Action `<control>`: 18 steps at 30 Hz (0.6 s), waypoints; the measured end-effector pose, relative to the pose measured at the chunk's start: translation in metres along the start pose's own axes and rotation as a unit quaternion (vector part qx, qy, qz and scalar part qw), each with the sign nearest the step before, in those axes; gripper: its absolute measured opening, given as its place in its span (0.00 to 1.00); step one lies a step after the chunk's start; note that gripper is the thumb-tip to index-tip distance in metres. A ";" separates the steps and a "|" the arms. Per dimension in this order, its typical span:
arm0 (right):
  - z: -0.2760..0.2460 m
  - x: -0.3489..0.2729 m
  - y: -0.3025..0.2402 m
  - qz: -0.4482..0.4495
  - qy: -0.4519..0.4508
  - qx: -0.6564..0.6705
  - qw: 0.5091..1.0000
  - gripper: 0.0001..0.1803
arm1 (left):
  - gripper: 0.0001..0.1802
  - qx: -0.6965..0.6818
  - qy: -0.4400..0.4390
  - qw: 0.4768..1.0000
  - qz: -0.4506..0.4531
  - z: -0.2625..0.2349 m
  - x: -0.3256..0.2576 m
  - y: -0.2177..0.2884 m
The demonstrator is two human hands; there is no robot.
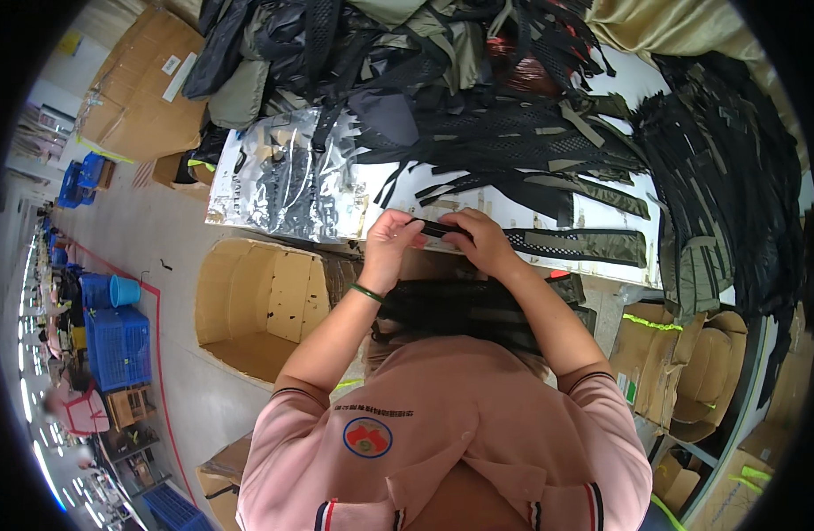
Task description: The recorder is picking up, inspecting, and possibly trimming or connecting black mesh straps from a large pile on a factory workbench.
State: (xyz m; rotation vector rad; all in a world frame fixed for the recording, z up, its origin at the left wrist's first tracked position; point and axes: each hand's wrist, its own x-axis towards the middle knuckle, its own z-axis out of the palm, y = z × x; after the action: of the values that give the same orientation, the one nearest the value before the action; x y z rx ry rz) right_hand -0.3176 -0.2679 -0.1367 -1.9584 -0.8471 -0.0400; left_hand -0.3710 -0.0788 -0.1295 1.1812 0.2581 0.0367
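Close to the table's near edge, my left hand [389,246] pinches one end of a narrow black strip [438,228], probably fabric. The fingers of my right hand [483,241] are closed on its other end, so the strip runs between both hands. Just right of that hand, a strap of black mesh with an olive panel [584,245] lies along the table edge; whether it joins the strip is hidden. Beyond my hands, several black mesh straps [522,155] fan out over the white table [398,196]. More dark fabric [451,305] lies across my lap.
Clear plastic bags [287,177] lie at the table's left. Black and olive pieces [363,44] are heaped at the back, and straps [725,177] hang at the right. A cardboard box [261,305] stands open at left, other cartons [681,367] at right; blue crates [118,345] stand farther left.
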 end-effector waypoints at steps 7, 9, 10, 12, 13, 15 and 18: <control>0.027 0.008 -0.007 0.046 0.015 0.083 0.995 0.08 | 0.07 0.263 0.002 0.961 0.081 -0.032 0.023 0.020; 0.032 0.004 0.006 0.050 0.009 0.084 0.995 0.08 | 0.08 0.465 0.088 0.857 0.204 -0.077 0.047 0.038; 0.032 0.002 0.013 0.063 0.007 0.082 0.995 0.08 | 0.10 0.580 0.079 0.784 0.208 -0.086 0.050 0.056; 0.033 0.004 0.008 0.061 0.000 0.069 0.996 0.08 | 0.16 0.733 0.081 0.658 0.152 -0.113 0.056 0.070; 0.033 0.005 0.007 0.063 -0.005 0.054 0.997 0.08 | 0.18 0.754 0.085 0.639 0.126 -0.116 0.056 0.074; 0.034 0.006 0.008 0.052 0.003 0.052 0.997 0.07 | 0.22 0.791 0.086 0.600 0.082 -0.117 0.055 0.081; 0.032 0.006 0.007 0.050 0.005 0.050 0.997 0.07 | 0.23 0.782 0.062 0.616 0.069 -0.121 0.062 0.083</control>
State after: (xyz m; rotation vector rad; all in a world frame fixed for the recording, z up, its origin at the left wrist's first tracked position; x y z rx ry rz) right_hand -0.3193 -0.2411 -0.1570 -1.9019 -0.7297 0.0514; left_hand -0.3284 0.0731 -0.1076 2.9982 0.3048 0.0219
